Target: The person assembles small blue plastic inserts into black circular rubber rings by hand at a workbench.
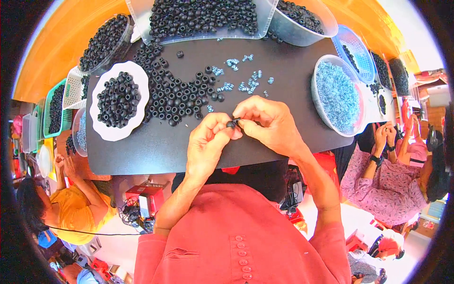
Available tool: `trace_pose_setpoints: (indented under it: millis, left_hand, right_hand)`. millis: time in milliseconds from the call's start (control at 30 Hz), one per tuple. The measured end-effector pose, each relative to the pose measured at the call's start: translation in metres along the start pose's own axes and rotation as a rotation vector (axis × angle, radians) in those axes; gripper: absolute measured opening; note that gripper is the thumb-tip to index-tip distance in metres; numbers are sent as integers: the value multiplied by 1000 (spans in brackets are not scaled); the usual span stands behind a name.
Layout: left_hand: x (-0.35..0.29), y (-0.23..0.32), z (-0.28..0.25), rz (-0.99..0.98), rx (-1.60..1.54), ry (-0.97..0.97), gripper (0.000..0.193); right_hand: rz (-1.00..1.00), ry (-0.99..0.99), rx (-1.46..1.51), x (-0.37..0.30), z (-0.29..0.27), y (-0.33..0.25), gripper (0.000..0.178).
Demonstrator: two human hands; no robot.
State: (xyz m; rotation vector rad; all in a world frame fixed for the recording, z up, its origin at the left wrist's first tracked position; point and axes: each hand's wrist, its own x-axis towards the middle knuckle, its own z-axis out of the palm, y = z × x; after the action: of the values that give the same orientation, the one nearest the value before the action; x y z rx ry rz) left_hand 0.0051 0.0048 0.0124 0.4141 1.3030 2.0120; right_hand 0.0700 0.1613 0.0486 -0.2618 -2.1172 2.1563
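In front of my chest, above the table's near edge, my two hands meet. My left hand (208, 142) pinches a small round black bead-like part (231, 124) between thumb and fingertips. Fingers closed, my right hand (268, 124) presses its fingertips against that part; whatever small dark piece it pinches is mostly hidden. Just beyond lie loose metallic coil springs (251, 83) in small clusters. A heap of black bead-like parts with holes (177, 97) spreads over the dark table (137, 154) to the left of the springs.
A scalloped white plate (98, 124) of black parts stands at the left. Clear tubs (213, 34) of black pieces line the far edge. On the right is a round bowl (316, 85) full of springs, near a blue basket (362, 59). Other people sit on both sides.
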Motion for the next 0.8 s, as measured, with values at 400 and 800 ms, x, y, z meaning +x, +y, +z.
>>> trace_pose_setpoints:
  millis: [400, 800]
  left_hand:
    - [3, -4, 2, -22, -150, -23, 12]
    - [3, -8, 0, -84, -381, -10, 21]
  right_hand:
    - [-243, 74, -275, 0, 5, 2, 17]
    - [-481, 301, -517, -5, 29, 20, 36]
